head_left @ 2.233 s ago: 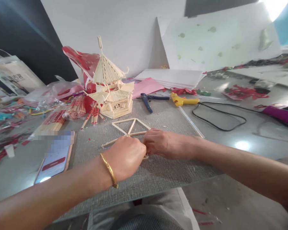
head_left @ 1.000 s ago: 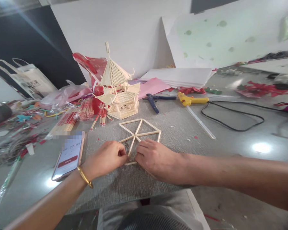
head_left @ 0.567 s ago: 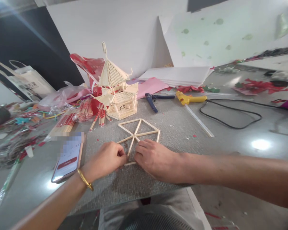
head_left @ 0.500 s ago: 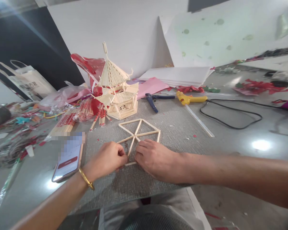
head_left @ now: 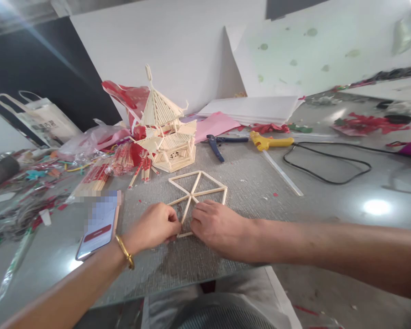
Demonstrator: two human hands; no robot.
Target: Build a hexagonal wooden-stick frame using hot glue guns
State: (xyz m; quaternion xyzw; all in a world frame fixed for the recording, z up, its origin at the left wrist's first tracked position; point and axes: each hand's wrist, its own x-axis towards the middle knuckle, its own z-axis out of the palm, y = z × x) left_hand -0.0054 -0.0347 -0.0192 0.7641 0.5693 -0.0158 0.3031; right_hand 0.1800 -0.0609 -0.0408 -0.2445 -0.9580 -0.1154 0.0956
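Observation:
A flat hexagonal frame of pale wooden sticks (head_left: pixel 191 196), with spokes meeting at its centre, lies on the grey table (head_left: pixel 260 228). My left hand (head_left: pixel 160 224) pinches its near left corner, thumb and fingers pressed together. At the near right side, my right hand (head_left: pixel 217 228) has its fingers closed around the frame's edge and hides that corner. A short length of the near stick shows between the two hands. Behind the frame stands a tiered stick pavilion model (head_left: pixel 173 146) with a pointed roof.
A phone (head_left: pixel 101 228) lies left of my left hand. Bundled sticks in red wrappers (head_left: pixel 123 160) sit beside the pavilion. Dark blue cutters (head_left: pixel 216 145) and a yellow glue gun (head_left: pixel 270 140) with a glue stick (head_left: pixel 282 173) and black cable (head_left: pixel 329 180) lie further back.
The camera view has shifted slightly. Both hands stay at the same corners of the frame, and nothing has been let go.

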